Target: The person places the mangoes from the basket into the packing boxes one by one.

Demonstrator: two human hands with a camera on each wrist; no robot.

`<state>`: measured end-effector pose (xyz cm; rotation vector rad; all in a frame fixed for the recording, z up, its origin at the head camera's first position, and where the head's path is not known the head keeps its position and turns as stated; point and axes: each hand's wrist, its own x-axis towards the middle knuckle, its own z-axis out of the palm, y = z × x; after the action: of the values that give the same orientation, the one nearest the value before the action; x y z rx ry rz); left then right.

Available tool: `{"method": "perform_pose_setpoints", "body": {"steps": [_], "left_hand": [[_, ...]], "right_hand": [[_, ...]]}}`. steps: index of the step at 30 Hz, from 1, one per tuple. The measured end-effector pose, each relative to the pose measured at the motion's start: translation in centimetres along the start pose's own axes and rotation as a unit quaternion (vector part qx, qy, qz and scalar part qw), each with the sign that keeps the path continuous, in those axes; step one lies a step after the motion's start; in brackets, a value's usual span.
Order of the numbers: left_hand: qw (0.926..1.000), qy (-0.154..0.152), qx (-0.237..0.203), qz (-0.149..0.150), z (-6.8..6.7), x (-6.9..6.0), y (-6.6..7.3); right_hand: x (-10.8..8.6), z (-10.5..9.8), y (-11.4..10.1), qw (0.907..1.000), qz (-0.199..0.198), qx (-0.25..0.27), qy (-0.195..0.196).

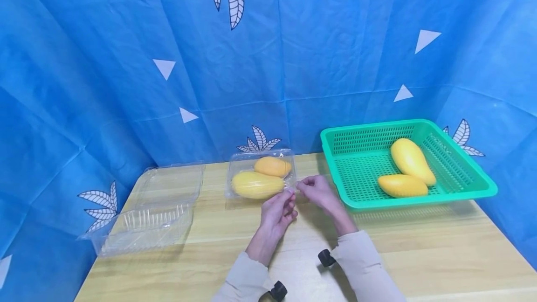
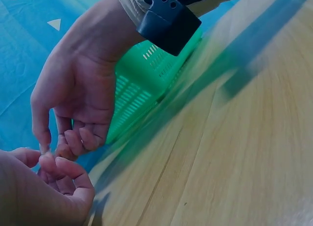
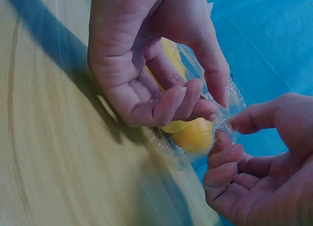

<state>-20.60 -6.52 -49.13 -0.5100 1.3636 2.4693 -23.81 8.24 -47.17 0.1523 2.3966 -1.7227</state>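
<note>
A clear plastic box (image 1: 251, 153) holds a yellow mango (image 1: 257, 185) and an orange mango (image 1: 272, 167). At its front right corner, my left hand (image 1: 274, 216) pinches the thin clear edge between thumb and finger. My right hand (image 1: 320, 195) pinches the same edge just beside it, the fingertips of both hands nearly touching. In the right wrist view, clear plastic (image 3: 222, 119) runs between the left hand (image 3: 142, 69) and the right hand (image 3: 264, 162). The left wrist view shows the left hand (image 2: 44, 192) below the right hand (image 2: 83, 84); the plastic is hard to see there.
A green basket (image 1: 356, 202) with two yellow-orange mangoes (image 1: 411, 160) stands on the right. Another clear box (image 1: 147, 234) lies with its lid open on the left. A blue patterned cloth (image 1: 235, 69) hangs behind the wooden table (image 1: 419, 255).
</note>
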Motion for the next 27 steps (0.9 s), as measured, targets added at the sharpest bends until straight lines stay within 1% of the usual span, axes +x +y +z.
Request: {"method": "perform_pose_setpoints", "body": {"steps": [8,13,21,27], "left_hand": [[0.9998,0.011,0.014,-0.001,0.14,0.19,0.05],[0.9995,0.02,0.025,0.005,0.08,0.34,0.04],[0.9995,0.013,0.026,0.011,-0.02,0.02,0.04],[0.9987,-0.006,0.046,0.023,-0.24,-0.08,-0.07]], "right_hand": [[0.19,0.2,0.02,1.0,0.003,0.002,0.0],[0.45,0.35,0.03,1.0,-0.003,-0.001,-0.005],[0.31,0.21,-0.09,0.9998,-0.006,0.011,-0.016],[0.44,0.29,0.07,0.9996,-0.013,0.022,-0.012]]}}
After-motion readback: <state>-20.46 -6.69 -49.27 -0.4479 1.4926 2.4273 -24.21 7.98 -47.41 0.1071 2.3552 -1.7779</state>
